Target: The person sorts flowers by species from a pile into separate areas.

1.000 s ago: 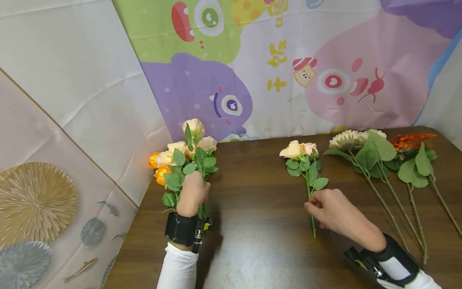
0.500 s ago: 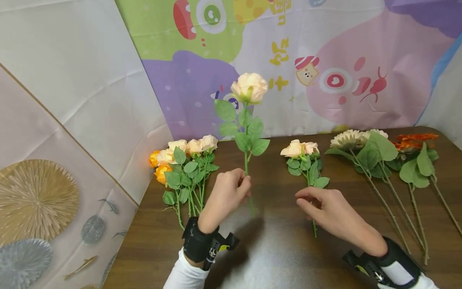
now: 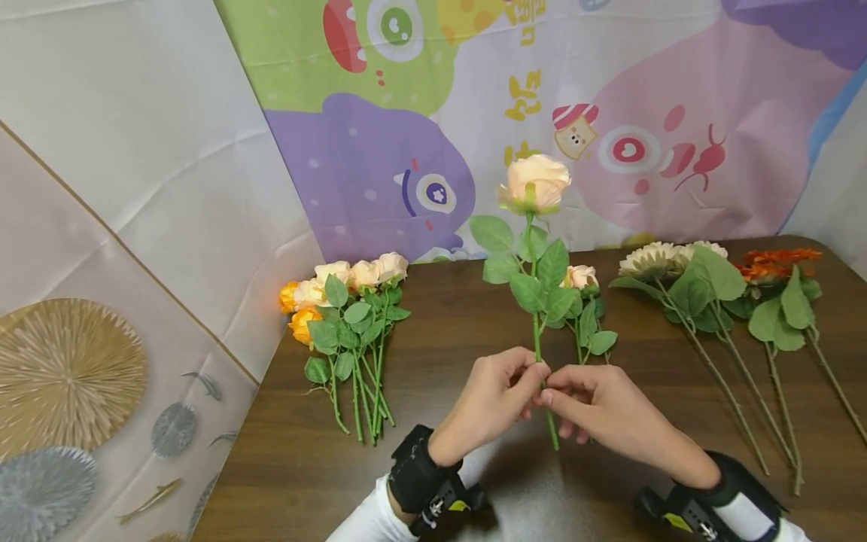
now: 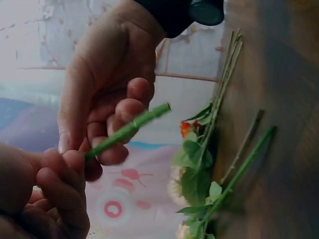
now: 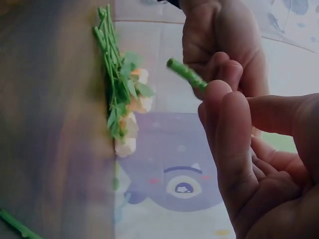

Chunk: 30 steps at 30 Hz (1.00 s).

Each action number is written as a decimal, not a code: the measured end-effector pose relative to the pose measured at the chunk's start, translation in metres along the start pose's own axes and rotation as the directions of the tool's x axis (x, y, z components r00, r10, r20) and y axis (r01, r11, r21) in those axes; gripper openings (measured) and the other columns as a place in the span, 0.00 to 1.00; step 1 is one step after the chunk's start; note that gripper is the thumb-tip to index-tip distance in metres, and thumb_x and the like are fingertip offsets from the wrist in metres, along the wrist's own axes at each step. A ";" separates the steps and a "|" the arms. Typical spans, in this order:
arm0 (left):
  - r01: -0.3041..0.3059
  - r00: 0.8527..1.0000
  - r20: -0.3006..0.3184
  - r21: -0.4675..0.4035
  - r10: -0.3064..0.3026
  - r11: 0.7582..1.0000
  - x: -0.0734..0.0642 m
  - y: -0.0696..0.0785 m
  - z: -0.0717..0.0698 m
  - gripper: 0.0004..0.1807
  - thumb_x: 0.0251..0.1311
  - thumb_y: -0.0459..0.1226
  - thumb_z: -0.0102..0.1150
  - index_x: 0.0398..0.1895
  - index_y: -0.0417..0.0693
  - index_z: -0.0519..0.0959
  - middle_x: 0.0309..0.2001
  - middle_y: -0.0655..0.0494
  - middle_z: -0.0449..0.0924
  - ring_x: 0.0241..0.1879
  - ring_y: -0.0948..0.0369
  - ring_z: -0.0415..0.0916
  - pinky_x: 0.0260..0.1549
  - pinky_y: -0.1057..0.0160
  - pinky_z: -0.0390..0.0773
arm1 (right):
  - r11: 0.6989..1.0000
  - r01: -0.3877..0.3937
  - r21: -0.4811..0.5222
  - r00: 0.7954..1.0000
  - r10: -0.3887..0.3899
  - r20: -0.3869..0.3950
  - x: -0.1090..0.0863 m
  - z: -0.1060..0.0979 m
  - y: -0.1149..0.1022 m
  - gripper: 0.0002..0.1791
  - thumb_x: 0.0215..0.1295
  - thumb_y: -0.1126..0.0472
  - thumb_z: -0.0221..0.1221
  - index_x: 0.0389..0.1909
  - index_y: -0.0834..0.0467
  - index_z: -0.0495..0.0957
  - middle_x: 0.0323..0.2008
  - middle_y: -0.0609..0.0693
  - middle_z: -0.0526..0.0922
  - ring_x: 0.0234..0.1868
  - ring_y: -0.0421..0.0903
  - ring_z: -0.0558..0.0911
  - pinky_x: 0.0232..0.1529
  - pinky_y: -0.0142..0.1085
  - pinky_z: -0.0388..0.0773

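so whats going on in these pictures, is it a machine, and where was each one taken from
No machine: just a person's two bare hands. The wide picture comes from a head-worn camera, looking forward and down; the two close-ups come from a camera on each wrist. The left hand pinches the stem of a nearly upright peach rose; the right hand has its fingertips right by the stem, though whether they grip it is hard to tell. On the brown table lie a bunch of roses at the picture's left, a pale rose partly hidden behind the held one, and cream flowers and orange-red flowers at the right.
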State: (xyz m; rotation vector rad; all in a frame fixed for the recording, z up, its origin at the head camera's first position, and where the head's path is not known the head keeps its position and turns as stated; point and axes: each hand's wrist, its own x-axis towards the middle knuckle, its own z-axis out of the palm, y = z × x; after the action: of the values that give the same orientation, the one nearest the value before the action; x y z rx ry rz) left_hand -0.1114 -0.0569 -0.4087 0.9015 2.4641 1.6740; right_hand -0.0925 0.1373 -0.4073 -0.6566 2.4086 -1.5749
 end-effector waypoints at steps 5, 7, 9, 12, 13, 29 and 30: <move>0.027 0.999 0.018 0.150 -0.030 0.988 0.002 -0.004 -0.003 0.10 0.73 0.36 0.51 0.37 0.45 0.82 0.19 0.62 0.72 0.16 0.72 0.65 0.18 0.74 0.66 | 0.998 -0.057 -0.008 0.998 0.057 -0.004 0.004 -0.002 0.007 0.09 0.69 0.58 0.61 0.34 0.61 0.82 0.18 0.48 0.81 0.18 0.43 0.81 0.20 0.39 0.80; 0.032 0.999 0.009 0.226 -0.035 0.974 0.003 -0.004 -0.009 0.10 0.73 0.36 0.51 0.41 0.44 0.83 0.19 0.63 0.72 0.16 0.72 0.65 0.19 0.73 0.66 | 0.994 -0.097 -0.042 0.995 0.097 -0.020 0.007 -0.005 0.012 0.08 0.68 0.60 0.61 0.34 0.62 0.82 0.18 0.48 0.81 0.18 0.44 0.81 0.20 0.39 0.80; 0.034 0.999 -0.021 0.294 -0.030 0.955 0.003 -0.004 -0.017 0.11 0.73 0.36 0.51 0.44 0.43 0.83 0.20 0.63 0.72 0.17 0.71 0.67 0.21 0.73 0.68 | 0.985 -0.140 -0.100 0.990 0.136 -0.040 0.011 -0.009 0.018 0.08 0.68 0.61 0.61 0.32 0.63 0.82 0.18 0.47 0.81 0.17 0.44 0.81 0.20 0.39 0.80; 0.051 0.997 -0.078 0.337 -0.027 0.940 0.003 -0.002 -0.031 0.11 0.72 0.36 0.52 0.44 0.43 0.83 0.21 0.63 0.74 0.18 0.71 0.69 0.24 0.71 0.71 | 0.964 -0.190 -0.184 0.982 0.183 -0.053 0.015 -0.017 0.030 0.08 0.67 0.62 0.60 0.31 0.63 0.81 0.17 0.46 0.80 0.17 0.43 0.81 0.19 0.37 0.79; 0.060 0.995 -0.092 0.339 -0.031 0.939 0.003 -0.001 -0.035 0.11 0.72 0.36 0.52 0.44 0.44 0.84 0.21 0.63 0.75 0.19 0.71 0.71 0.24 0.71 0.72 | 0.956 -0.207 -0.210 0.978 0.200 -0.051 0.016 -0.019 0.033 0.08 0.67 0.62 0.60 0.30 0.62 0.81 0.16 0.46 0.80 0.16 0.43 0.81 0.19 0.36 0.79; 0.102 0.991 -0.118 0.406 -0.059 0.908 0.001 0.002 -0.054 0.11 0.73 0.38 0.51 0.43 0.46 0.84 0.20 0.64 0.76 0.19 0.70 0.72 0.22 0.69 0.72 | 0.901 -0.336 -0.274 0.933 0.358 0.032 0.020 -0.019 0.055 0.15 0.67 0.64 0.57 0.18 0.59 0.77 0.10 0.48 0.78 0.11 0.43 0.79 0.17 0.37 0.78; 0.105 0.991 -0.120 0.411 -0.060 0.905 0.000 0.002 -0.054 0.11 0.73 0.38 0.51 0.43 0.46 0.84 0.20 0.64 0.75 0.19 0.70 0.72 0.22 0.68 0.72 | 0.895 -0.338 -0.290 0.931 0.362 0.033 0.021 -0.018 0.055 0.16 0.68 0.64 0.57 0.18 0.59 0.76 0.09 0.48 0.78 0.11 0.43 0.78 0.16 0.37 0.78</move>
State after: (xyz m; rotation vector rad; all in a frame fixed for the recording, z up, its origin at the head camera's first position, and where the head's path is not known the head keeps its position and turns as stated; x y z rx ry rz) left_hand -0.1292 -0.1022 -0.3842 0.7347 2.9507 1.2133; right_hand -0.1322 0.1616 -0.4480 -0.2954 2.5295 -1.0543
